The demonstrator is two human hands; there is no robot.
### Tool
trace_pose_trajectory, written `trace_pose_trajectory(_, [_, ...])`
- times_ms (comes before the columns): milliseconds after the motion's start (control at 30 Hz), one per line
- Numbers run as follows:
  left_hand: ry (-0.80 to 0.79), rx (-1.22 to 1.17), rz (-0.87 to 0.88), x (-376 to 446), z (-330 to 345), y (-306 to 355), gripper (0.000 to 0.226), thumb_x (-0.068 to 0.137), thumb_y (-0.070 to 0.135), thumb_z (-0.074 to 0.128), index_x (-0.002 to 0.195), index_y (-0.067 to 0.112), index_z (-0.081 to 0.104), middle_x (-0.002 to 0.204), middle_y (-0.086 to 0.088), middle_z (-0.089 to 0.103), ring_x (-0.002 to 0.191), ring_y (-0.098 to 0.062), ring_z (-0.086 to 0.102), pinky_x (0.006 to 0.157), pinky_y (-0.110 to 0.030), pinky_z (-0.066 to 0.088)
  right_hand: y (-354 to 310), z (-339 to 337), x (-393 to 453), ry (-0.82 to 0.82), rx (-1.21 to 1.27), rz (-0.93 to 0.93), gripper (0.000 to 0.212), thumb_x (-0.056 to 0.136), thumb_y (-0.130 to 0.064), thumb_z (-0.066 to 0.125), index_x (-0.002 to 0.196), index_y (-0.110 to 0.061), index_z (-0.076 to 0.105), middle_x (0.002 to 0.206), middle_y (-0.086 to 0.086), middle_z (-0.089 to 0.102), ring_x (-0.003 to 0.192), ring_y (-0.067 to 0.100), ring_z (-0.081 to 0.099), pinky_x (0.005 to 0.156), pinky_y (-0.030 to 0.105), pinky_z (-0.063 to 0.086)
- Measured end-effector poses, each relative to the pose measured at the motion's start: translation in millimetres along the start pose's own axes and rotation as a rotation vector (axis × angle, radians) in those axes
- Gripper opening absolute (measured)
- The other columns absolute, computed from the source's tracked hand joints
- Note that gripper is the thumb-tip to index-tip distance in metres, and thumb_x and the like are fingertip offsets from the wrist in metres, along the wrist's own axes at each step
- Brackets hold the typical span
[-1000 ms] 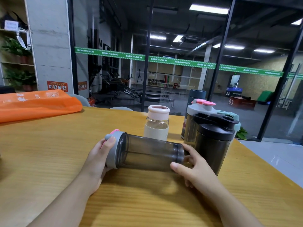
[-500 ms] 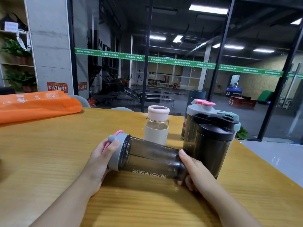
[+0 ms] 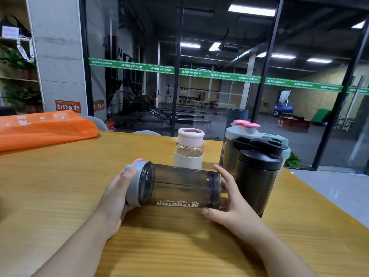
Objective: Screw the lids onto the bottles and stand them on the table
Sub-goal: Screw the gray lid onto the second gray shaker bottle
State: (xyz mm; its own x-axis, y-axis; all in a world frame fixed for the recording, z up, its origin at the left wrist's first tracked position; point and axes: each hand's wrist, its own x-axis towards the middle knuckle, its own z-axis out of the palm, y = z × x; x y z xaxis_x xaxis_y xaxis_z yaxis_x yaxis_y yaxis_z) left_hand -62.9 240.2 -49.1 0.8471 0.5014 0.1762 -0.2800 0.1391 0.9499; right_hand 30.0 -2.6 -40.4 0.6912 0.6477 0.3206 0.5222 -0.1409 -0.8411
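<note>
In the lower middle of the frame we hold a smoky shaker bottle (image 3: 179, 186) on its side above the wooden table (image 3: 50, 196). It looks empty, and its white print reads upside down. Our left hand (image 3: 117, 194) grasps the grey lid (image 3: 133, 184), which has a pink flip cap and sits on the bottle's left end. Our right hand (image 3: 229, 204) grasps the bottom end, with the thumb below and the fingers behind.

Behind it, in the middle, stands one small glass bottle (image 3: 189, 150) with a pale pink lid and a cream sleeve; we see nothing inside it. At the middle right stands a close group of bottles: we count one black shaker (image 3: 257, 176) in front, one grey-lidded shaker (image 3: 239, 132), one dark blue bottle (image 3: 237, 116) behind, and one mint lid (image 3: 279, 139) partly hidden. All have lids on. One orange bag (image 3: 44, 126) lies at the left.
</note>
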Motion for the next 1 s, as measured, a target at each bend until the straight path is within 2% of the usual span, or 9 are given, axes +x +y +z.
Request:
trace_pose_trajectory(100, [0.000, 0.000, -0.001, -0.1, 0.6, 0.2, 0.060, 0.056, 0.065, 0.060, 0.110, 0.041, 0.067, 0.113, -0.003, 0.071, 0.095, -0.022, 0.065, 0.083, -0.042, 0.051, -1.6, -0.2, 0.4, 0.040, 0.028, -0.005, 0.090, 0.057, -0.036, 0.080, 0.126, -0.068, 0.030, 0.134, -0.015, 0.044, 0.099, 0.024, 0.065, 0.092, 0.043, 0.053])
trace_pose_trajectory(267, [0.005, 0.003, -0.010, 0.6, -1.6, -0.1, 0.060, 0.057, 0.065, 0.060, 0.110, 0.040, 0.068, 0.113, -0.005, 0.071, 0.099, -0.025, 0.064, 0.088, -0.047, 0.049, -1.2, 0.3, 0.4, 0.091, 0.016, -0.015, 0.087, 0.051, -0.040, 0.083, 0.120, -0.066, 0.039, 0.125, -0.011, 0.050, 0.093, 0.033, 0.063, 0.088, 0.043, 0.055])
trace_pose_trajectory(467, [-0.001, 0.018, -0.003, -0.3, -0.6, -0.3, 0.062, 0.058, 0.066, 0.059, 0.113, 0.040, 0.067, 0.112, -0.005, 0.071, 0.099, -0.025, 0.064, 0.083, -0.043, 0.050, 0.0, -0.1, 2.0, 0.149, -0.034, 0.039, 0.068, 0.050, -0.059, 0.071, 0.113, -0.063, 0.044, 0.107, -0.005, 0.058, 0.094, 0.013, 0.065, 0.087, 0.035, 0.053])
trace_pose_trajectory(567, [-0.007, 0.026, 0.001, -0.7, 0.0, -0.3, 0.060, 0.058, 0.065, 0.058, 0.112, 0.042, 0.067, 0.111, -0.003, 0.071, 0.094, -0.021, 0.064, 0.078, -0.039, 0.050, 3.2, 0.3, 3.5, 0.143, -0.063, 0.116, 0.063, 0.052, -0.068, 0.064, 0.111, -0.060, 0.044, 0.104, -0.006, 0.061, 0.089, 0.010, 0.065, 0.073, 0.026, 0.049])
trace_pose_trajectory(667, [-0.006, 0.028, 0.001, -0.8, 0.7, -0.3, 0.061, 0.057, 0.064, 0.060, 0.113, 0.041, 0.067, 0.107, -0.001, 0.072, 0.088, -0.017, 0.065, 0.072, -0.035, 0.051, 6.1, 0.9, 4.1, 0.147, -0.043, 0.162, 0.057, 0.056, -0.072, 0.060, 0.108, -0.051, 0.050, 0.099, -0.003, 0.067, 0.070, 0.007, 0.059, 0.062, 0.024, 0.041])
trace_pose_trajectory(733, [-0.013, 0.031, 0.005, -1.4, 0.9, 0.1, 0.062, 0.057, 0.064, 0.060, 0.113, 0.040, 0.067, 0.105, 0.000, 0.073, 0.087, -0.015, 0.066, 0.072, -0.035, 0.053, 6.6, 1.4, 4.7, 0.142, -0.015, 0.186, 0.053, 0.059, -0.073, 0.058, 0.102, -0.042, 0.055, 0.083, -0.005, 0.068, 0.053, 0.000, 0.051, 0.057, 0.021, 0.036])
trace_pose_trajectory(800, [-0.032, 0.042, 0.009, -2.2, 1.1, 0.8, 0.064, 0.057, 0.064, 0.061, 0.116, 0.039, 0.066, 0.106, 0.001, 0.073, 0.090, -0.016, 0.067, 0.073, -0.036, 0.054, 5.3, 1.5, 5.1, 0.145, -0.030, 0.213, 0.058, 0.062, -0.075, 0.053, 0.098, -0.031, 0.058, 0.067, -0.010, 0.063, 0.043, -0.003, 0.048, 0.053, 0.019, 0.032])
trace_pose_trajectory(933, [-0.058, 0.041, 0.022, -2.7, 0.8, 1.4, 0.066, 0.056, 0.062, 0.062, 0.118, 0.038, 0.064, 0.109, -0.001, 0.072, 0.094, -0.019, 0.066, 0.075, -0.038, 0.053, 3.7, 1.3, 4.7, 0.101, -0.075, 0.241, 0.075, 0.061, -0.082, 0.040, 0.091, -0.016, 0.061, 0.066, 0.010, 0.068, 0.043, 0.000, 0.049, 0.056, 0.023, 0.032])
trace_pose_trajectory(1000, [-0.060, 0.034, 0.029, -2.6, 0.7, 1.5, 0.066, 0.056, 0.061, 0.062, 0.118, 0.038, 0.064, 0.109, -0.001, 0.072, 0.093, -0.018, 0.066, 0.075, -0.037, 0.053, 2.2, 0.8, 4.1, 0.078, -0.087, 0.251, 0.072, 0.068, -0.082, 0.042, 0.087, -0.014, 0.060, 0.059, 0.010, 0.066, 0.042, 0.001, 0.048, 0.056, 0.024, 0.031])
